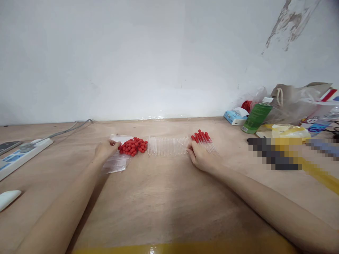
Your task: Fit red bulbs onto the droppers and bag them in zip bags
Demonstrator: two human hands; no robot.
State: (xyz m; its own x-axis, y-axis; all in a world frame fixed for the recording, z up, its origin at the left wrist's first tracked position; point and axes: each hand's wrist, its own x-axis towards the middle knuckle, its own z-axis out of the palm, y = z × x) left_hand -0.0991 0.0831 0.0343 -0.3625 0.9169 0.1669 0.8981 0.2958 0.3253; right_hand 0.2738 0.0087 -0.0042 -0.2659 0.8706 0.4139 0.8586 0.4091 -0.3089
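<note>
My left hand (pixel 107 149) is at the left edge of a pile of small red rubber bulbs (pixel 133 146), thumb and fingertips pinched on a bulb there. The pile lies partly on a clear plastic bag (pixel 116 165). Right of it, a row of thin clear dropper tubes (pixel 167 146) lies side by side. My right hand (pixel 200 155) is closed at the row's right end, its fingertips pinching a tube. Beyond that hand lie several droppers (pixel 202 137), red bulbs fitted on their clear tubes, partly hidden by the hand.
A white power strip (pixel 26 158) with a grey cable lies left, near a white object (pixel 9 199) at the edge. At right stand a green bottle (pixel 257 116), a blue tissue pack (pixel 236 116) and plastic bags (pixel 288 102). A wall (pixel 159 60) closes off the table's back.
</note>
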